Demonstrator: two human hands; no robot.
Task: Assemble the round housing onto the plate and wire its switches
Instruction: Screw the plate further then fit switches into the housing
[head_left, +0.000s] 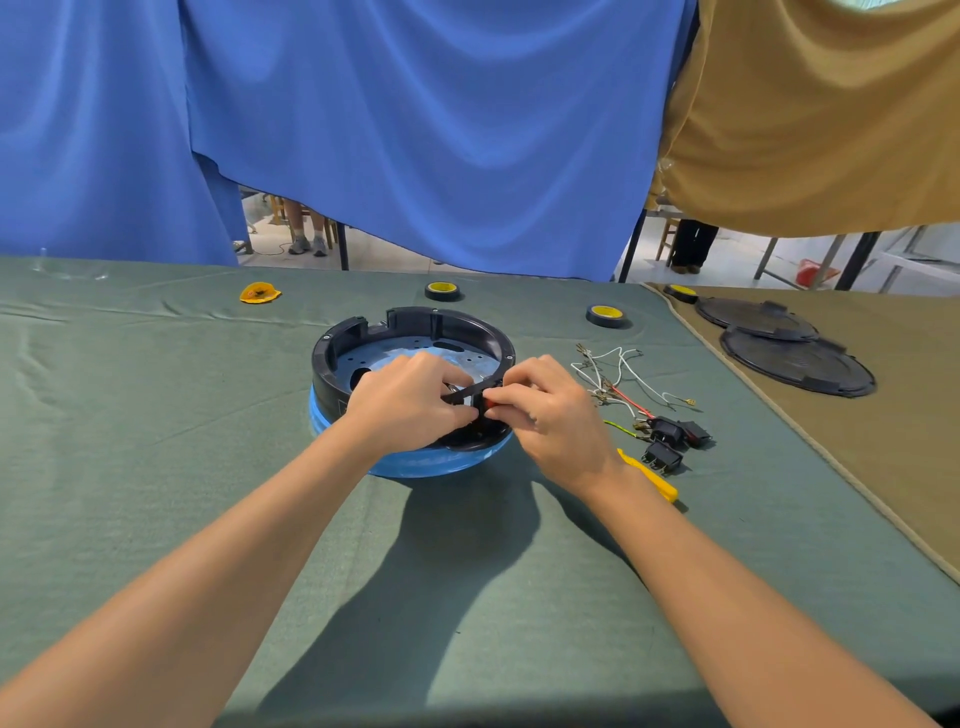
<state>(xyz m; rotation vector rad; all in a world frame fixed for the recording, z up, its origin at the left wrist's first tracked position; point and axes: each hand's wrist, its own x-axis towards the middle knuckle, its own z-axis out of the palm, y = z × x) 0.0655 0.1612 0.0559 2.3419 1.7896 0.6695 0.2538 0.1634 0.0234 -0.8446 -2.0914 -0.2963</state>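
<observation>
Left hand (405, 400) grips the near wall of the housing (415, 319); right hand (550, 410) pinches the red switch (487, 402) just outside it, opposite the left fingers.

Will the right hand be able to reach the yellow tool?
Probably yes: the yellow tool lies in the open beside that wrist, though the right hand is busy pinching a red switch at the housing.

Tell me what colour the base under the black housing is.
The base is blue; head view shows it.
</observation>
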